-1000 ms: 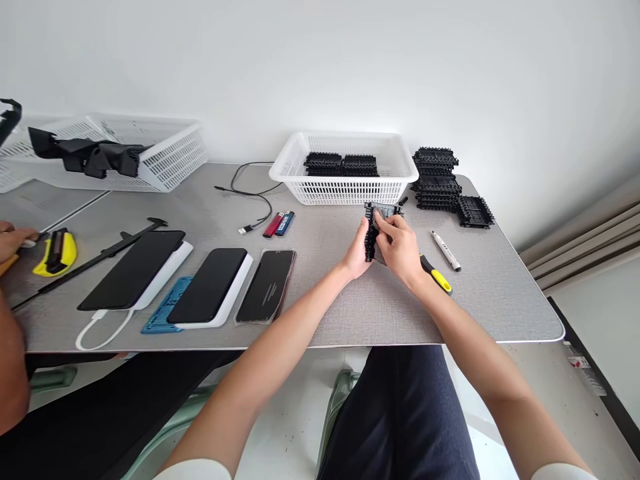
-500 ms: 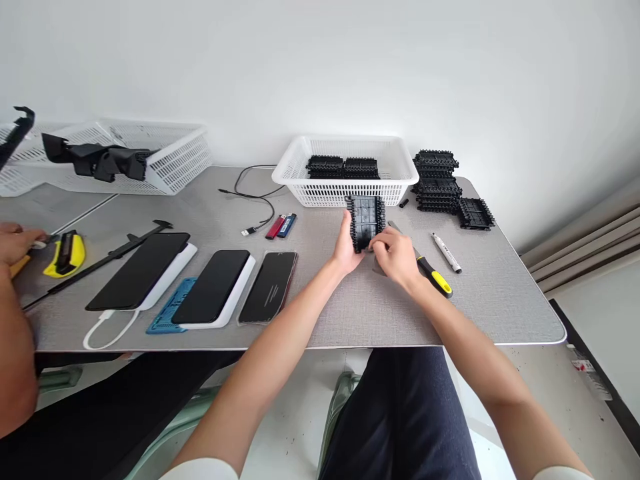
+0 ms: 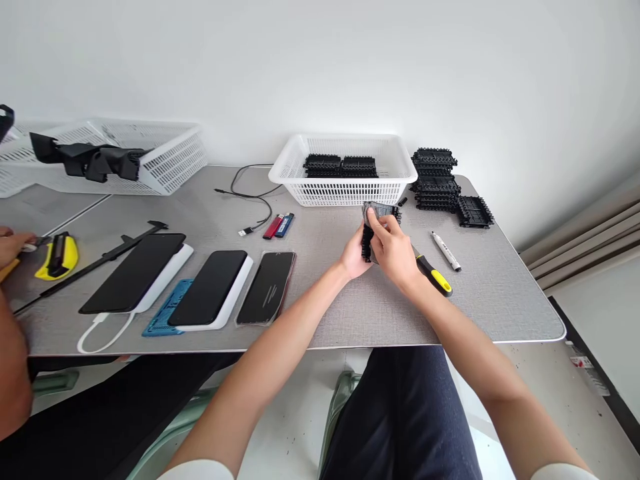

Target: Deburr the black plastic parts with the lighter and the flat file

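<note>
In the head view, both hands met over the table (image 3: 320,303), near side of the white basket (image 3: 345,193). The left hand (image 3: 354,257) was wrapped round the left edge of a black toothed panel (image 3: 367,245), lifted and tilted, apparently to steady it from below and offer its face to the other hand. The right hand (image 3: 396,256) was closed over that face, its fingers bunched and pressing a grey piece (image 3: 366,215) against the panel, probably so that the pressure met the left hand's support; what the piece was, I could not tell.

Just right of the right hand lay a yellow-and-black handle (image 3: 434,275), partly hidden, with a marker (image 3: 446,251) farther right, both seemingly kept within easy reach. Two panel piles (image 3: 341,165) sat inside the basket; right of it stood a taller stack (image 3: 436,187), likely piled up to save room, with a lone panel (image 3: 475,212) beside it.
</note>
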Available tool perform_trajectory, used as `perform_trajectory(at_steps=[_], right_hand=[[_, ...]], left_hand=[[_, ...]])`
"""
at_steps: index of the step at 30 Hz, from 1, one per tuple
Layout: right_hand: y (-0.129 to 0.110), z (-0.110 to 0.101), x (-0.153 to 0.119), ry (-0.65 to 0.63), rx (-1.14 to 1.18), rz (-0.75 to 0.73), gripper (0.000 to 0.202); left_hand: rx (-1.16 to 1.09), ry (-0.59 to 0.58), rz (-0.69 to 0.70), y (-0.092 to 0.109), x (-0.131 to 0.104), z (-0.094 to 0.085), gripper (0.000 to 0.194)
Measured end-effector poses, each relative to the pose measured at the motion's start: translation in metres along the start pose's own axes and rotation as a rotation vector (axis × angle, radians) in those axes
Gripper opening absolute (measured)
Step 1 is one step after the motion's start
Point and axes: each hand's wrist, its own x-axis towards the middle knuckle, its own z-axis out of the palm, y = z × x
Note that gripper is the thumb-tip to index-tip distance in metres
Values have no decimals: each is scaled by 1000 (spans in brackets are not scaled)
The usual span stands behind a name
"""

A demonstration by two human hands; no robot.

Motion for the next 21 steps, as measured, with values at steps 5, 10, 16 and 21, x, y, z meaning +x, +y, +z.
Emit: perform_trajectory(at_steps=[5, 10, 16, 21], right_hand=[[-26, -3, -7, -285, -153, -81, 52], [-24, -1, -14, -280, -86, -161, 40], [1, -5, -8, 250, 115, -66, 45], [6, -7, 0, 269, 29, -4, 51]], left_hand=[[-81, 123, 106, 16, 2, -7, 31], [-119, 119, 127, 27, -3, -7, 32], [-116, 82, 70, 15, -3, 0, 28], [-41, -18, -93, -2, -4, 5, 33]])
